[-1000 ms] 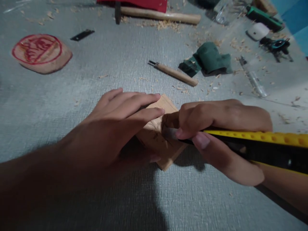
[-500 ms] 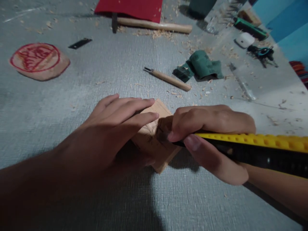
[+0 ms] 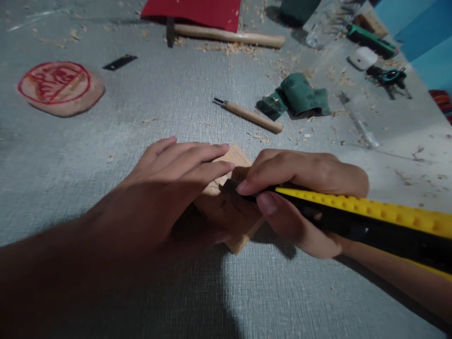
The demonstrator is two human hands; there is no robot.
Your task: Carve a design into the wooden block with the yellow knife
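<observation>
A small wooden block point(image 3: 241, 228) with pencil-like lines on its face lies cornerwise on the table. My left hand point(image 3: 173, 188) holds it from the left, fingers stretched over its upper part and thumb along the near side. In my right hand point(image 3: 300, 176) is a yellow and black utility knife point(image 3: 367, 214), gripped near the blade between thumb and fingers. Its dark blade point(image 3: 229, 186) points left, the tip at the drawn lines close to my left index finger. My left hand and its shadow hide part of the block.
Beyond my hands lie a wood-handled carving gouge point(image 3: 249, 115) and crumpled green sandpaper point(image 3: 298, 96). A hammer point(image 3: 229, 36) rests by a red sheet point(image 3: 197, 12). At left are a loose blade point(image 3: 120, 62) and a red-marked wood piece point(image 3: 61, 89). Keys point(image 3: 388, 77) lie far right; shavings are scattered about.
My right hand has moved slightly left and up with the utility knife, bringing the blade tip further across the block. My left hand and the block stay nearly still.
</observation>
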